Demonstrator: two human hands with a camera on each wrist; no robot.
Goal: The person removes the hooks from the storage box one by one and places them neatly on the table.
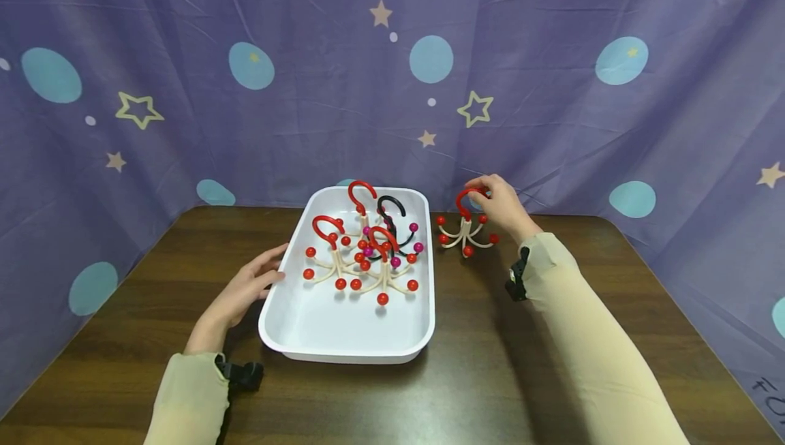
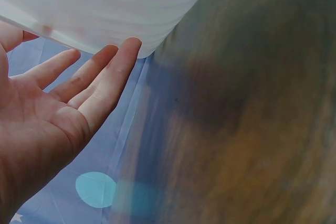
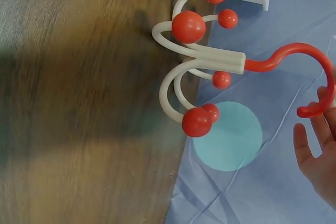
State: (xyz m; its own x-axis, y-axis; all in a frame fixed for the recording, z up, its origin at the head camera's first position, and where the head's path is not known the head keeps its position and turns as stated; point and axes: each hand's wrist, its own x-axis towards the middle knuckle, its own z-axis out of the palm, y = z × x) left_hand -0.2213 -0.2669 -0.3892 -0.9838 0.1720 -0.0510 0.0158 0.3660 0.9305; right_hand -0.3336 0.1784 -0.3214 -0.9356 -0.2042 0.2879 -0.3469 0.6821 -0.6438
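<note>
My right hand (image 1: 504, 210) pinches the red hook of a hanger (image 1: 465, 228) at the right of the tray. Its cream arms curve outward from a short stem and end in red balls. In the right wrist view the fingers (image 3: 319, 124) are at the hook's curl, and the hanger (image 3: 220, 59) is upright, at or just above the table; I cannot tell which. A white tray (image 1: 343, 337) holds several such hangers, among them a black one (image 1: 391, 206) with magenta balls. My left hand (image 1: 240, 293), fingers extended, touches the tray's left side.
A brown wooden table (image 1: 484, 377) carries the tray and reaches back to a purple curtain (image 1: 331, 90) printed with stars and blue dots. Cream sleeves (image 1: 604, 343) cover both forearms, and a black wrist camera (image 1: 243, 375) is strapped on each wrist.
</note>
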